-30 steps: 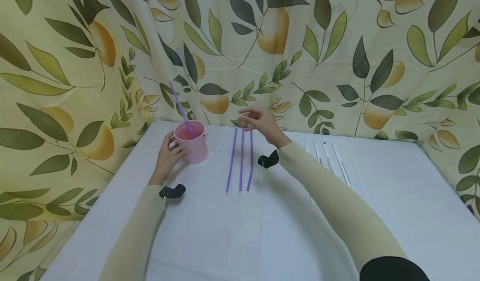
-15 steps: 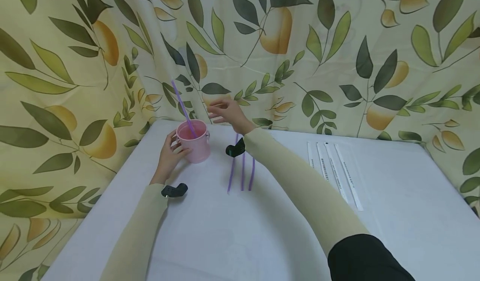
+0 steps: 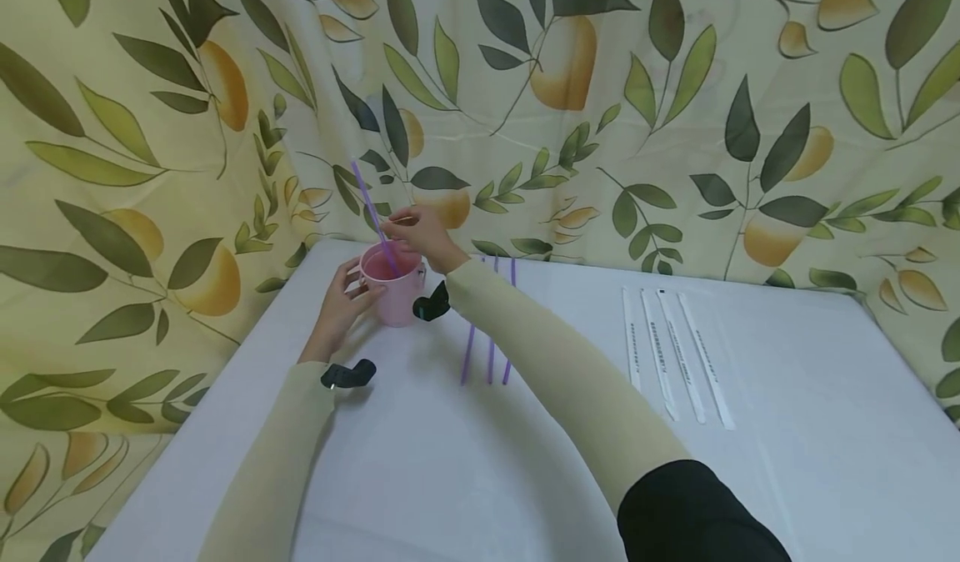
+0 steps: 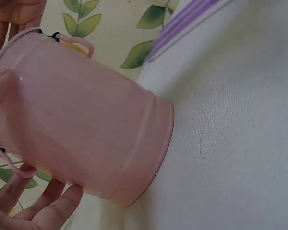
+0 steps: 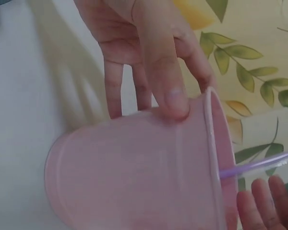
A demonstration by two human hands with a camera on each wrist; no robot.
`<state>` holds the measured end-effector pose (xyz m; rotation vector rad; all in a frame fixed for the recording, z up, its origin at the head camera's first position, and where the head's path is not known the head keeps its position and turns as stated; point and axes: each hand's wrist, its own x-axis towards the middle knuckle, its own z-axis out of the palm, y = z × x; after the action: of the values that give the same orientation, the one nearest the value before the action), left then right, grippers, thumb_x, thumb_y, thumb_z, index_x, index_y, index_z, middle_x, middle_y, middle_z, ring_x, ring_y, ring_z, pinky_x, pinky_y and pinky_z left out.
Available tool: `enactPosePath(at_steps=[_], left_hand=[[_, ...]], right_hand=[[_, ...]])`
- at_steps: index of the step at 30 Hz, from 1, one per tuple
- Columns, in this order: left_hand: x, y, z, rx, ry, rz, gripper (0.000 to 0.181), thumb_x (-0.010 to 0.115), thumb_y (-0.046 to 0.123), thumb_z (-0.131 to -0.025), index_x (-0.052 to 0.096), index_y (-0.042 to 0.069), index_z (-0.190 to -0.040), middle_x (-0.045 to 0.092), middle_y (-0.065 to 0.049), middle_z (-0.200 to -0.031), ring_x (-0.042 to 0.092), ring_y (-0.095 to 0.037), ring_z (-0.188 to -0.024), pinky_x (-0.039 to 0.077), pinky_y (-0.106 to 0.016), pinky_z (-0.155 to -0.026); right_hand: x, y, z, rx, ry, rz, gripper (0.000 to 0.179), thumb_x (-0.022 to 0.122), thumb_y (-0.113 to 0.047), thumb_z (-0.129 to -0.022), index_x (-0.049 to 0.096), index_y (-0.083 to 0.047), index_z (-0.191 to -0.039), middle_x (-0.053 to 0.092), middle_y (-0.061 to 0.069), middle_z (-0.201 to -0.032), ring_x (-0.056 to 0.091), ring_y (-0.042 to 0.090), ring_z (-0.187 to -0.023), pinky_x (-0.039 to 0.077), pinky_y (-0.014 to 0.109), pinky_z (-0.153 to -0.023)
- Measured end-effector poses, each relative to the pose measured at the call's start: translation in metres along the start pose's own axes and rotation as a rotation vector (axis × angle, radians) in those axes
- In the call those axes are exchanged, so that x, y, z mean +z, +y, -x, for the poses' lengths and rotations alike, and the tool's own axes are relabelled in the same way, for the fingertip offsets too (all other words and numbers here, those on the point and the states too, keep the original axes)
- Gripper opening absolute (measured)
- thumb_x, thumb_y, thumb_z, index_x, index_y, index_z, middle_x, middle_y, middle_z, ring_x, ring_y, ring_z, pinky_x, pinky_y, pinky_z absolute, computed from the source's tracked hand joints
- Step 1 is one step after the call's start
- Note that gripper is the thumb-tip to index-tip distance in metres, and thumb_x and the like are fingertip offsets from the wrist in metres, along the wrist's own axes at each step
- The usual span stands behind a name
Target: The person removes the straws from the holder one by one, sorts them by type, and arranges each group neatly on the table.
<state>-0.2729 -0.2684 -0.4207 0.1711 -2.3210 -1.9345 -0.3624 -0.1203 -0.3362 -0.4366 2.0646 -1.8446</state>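
Observation:
A pink bucket (image 3: 399, 299) stands upright at the table's far left, with small side handles seen in the left wrist view. My left hand (image 3: 335, 312) grips its side, thumb (image 5: 170, 81) near the rim and fingers spread around the wall. One purple drinking straw (image 3: 366, 195) leans in the bucket, its top well above the rim. My right hand (image 3: 423, 233) hovers over the bucket's rim beside this straw; its fingers (image 5: 261, 201) look loosely extended below the straw in the right wrist view. Its thumb is hidden there. I see no grip on the straw.
Several more purple straws (image 3: 467, 353) lie side by side on the white table (image 3: 420, 462), partly under my right sleeve. To the right lie several narrow white strips (image 3: 681, 358) with printing. A patterned cloth (image 3: 570, 170) hangs behind the table.
My right hand has moved left, from above the straws on the table to the bucket's rim. The left hand keeps hold of the bucket, and the straw inside still leans left.

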Motion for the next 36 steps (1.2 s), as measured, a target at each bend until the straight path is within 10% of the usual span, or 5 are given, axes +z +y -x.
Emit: enactPosePath(at_steps=[18,36], left_hand=[[0.006,-0.007,-0.001,0.013,0.015,0.038,0.068,0.065,0.014,-0.088,0.028,0.013,-0.145,0.035,-0.019,-0.146,0.042,-0.039,-0.13,0.042,-0.049,-0.108],[0.006,0.017,0.014,-0.04,-0.004,0.028,0.06,0.062,0.013,-0.09,0.028,0.008,-0.139,0.032,-0.018,-0.148,0.039,-0.038,-0.133,0.045,-0.041,-0.106]], right_hand=[[0.018,0.016,-0.008,-0.032,-0.04,0.238,0.048,0.071,-0.027,-0.084,0.056,-0.005,-0.124,0.062,0.014,-0.125,0.059,0.024,-0.115,0.053,0.029,-0.097],[0.026,0.018,-0.004,-0.07,-0.303,0.323,0.026,0.068,-0.011,-0.085,0.067,-0.004,-0.11,0.07,0.013,-0.105,0.06,0.008,-0.069,0.056,0.017,-0.059]])
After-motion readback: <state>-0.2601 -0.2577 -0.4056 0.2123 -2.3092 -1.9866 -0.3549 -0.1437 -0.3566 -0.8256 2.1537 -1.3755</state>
